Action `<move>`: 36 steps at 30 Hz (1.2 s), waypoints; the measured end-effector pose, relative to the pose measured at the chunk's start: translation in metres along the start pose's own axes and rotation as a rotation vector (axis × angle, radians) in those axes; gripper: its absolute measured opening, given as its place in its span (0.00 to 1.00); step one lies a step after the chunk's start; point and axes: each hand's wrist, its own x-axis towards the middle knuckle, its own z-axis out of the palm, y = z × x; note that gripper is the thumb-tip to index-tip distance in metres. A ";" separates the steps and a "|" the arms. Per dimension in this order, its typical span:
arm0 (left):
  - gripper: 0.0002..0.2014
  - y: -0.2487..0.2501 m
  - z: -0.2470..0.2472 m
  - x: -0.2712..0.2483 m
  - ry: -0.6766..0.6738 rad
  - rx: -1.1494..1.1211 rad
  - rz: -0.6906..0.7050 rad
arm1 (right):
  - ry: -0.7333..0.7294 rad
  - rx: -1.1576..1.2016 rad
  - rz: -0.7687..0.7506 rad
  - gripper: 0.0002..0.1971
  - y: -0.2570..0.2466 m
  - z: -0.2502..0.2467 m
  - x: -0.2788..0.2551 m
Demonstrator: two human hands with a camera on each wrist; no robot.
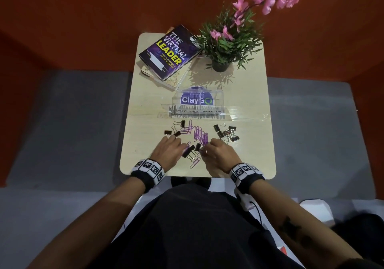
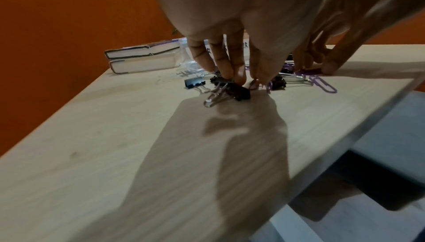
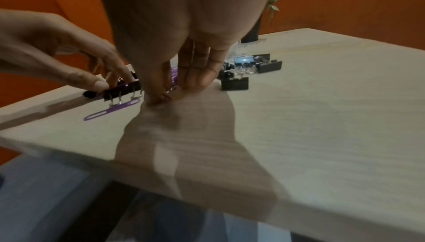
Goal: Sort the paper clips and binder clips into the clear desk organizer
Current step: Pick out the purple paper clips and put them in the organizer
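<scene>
Hands meet over the near edge of a pale wooden table (image 1: 245, 106) in the head view. The left hand (image 1: 168, 150) lies with fingers spread and nearly straight, fingertips among black binder clips (image 1: 226, 133) and purple paper clips (image 1: 199, 135) scattered across the middle of the table. The right hand (image 1: 220, 153) has its fingers bent down onto the clip pile beside a binder clip; whether it holds anything cannot be told from here. Beyond the pile stands the clear desk organizer (image 1: 196, 107), its front marked "PAPER CLIPS" and "BINDER CLIPS"; what it holds cannot be made out. Farther back lie a purple book (image 1: 169, 52) titled "The Virtual Leader", stacked on another book, and a potted plant (image 1: 227, 44) with pink flowers.

From the left wrist, the left hand (image 2: 241, 18) reaches down with straight fingers whose tips touch a black binder clip (image 2: 238, 92) lying on the table (image 2: 115, 155). The right hand (image 2: 358, 25) is just beside it, fingertips down next to a purple paper clip (image 2: 323, 84).

From the right wrist, the right hand (image 3: 184, 27) presses thumb and fingertips together on the table (image 3: 322, 118) at a small clip, blurred, so a real pinch cannot be confirmed. The left hand's (image 3: 57, 54) thumb and fingers touch a long black binder clip (image 3: 122, 89), with a purple paper clip (image 3: 112, 110) lying in front.
</scene>
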 end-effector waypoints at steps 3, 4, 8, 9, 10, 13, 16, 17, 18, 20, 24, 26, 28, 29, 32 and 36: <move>0.20 0.002 -0.003 0.012 0.000 0.000 -0.022 | 0.040 0.031 0.102 0.12 0.007 -0.004 0.003; 0.21 0.002 -0.005 0.018 -0.002 0.000 -0.022 | 0.042 0.042 0.136 0.17 0.008 -0.007 0.004; 0.33 0.004 -0.014 0.039 -0.025 -0.046 -0.027 | -0.024 0.028 0.158 0.34 0.005 -0.010 0.017; 0.36 0.005 -0.016 0.044 -0.042 -0.048 -0.018 | -0.044 0.016 0.163 0.36 0.003 -0.010 0.020; 0.38 0.005 -0.018 0.050 -0.060 -0.036 0.000 | -0.059 0.004 0.176 0.35 0.002 -0.008 0.023; 0.36 0.006 -0.021 0.063 -0.111 -0.022 0.077 | -0.046 0.001 0.196 0.22 0.000 -0.006 0.029; 0.26 0.002 -0.017 0.066 -0.111 -0.043 0.127 | 0.008 0.043 0.198 0.11 0.000 -0.011 0.032; 0.22 0.001 -0.015 0.065 -0.103 -0.050 0.127 | 0.016 0.035 0.190 0.09 0.001 -0.011 0.033; 0.18 0.000 -0.013 0.064 -0.098 -0.060 0.116 | 0.017 0.018 0.182 0.08 0.001 -0.011 0.034; 0.12 0.000 -0.011 0.062 -0.088 -0.082 0.080 | 0.001 -0.043 0.182 0.07 0.002 -0.010 0.037; 0.10 0.003 -0.014 0.062 -0.102 -0.069 0.050 | -0.003 -0.097 0.188 0.08 0.000 -0.014 0.041; 0.10 0.005 -0.017 0.063 -0.111 -0.062 0.045 | -0.004 -0.103 0.193 0.08 0.000 -0.016 0.042; 0.12 0.007 -0.022 0.065 -0.122 -0.070 0.050 | -0.007 -0.098 0.218 0.09 0.000 -0.017 0.042; 0.12 0.007 -0.022 0.065 -0.131 -0.079 0.049 | 0.000 -0.077 0.239 0.08 0.001 -0.018 0.043; 0.09 0.005 -0.023 0.067 -0.120 -0.144 0.012 | 0.073 0.034 0.316 0.05 0.003 -0.020 0.042; 0.06 -0.004 -0.031 0.065 -0.022 -0.456 -0.170 | 0.181 0.199 0.381 0.10 0.010 -0.032 0.041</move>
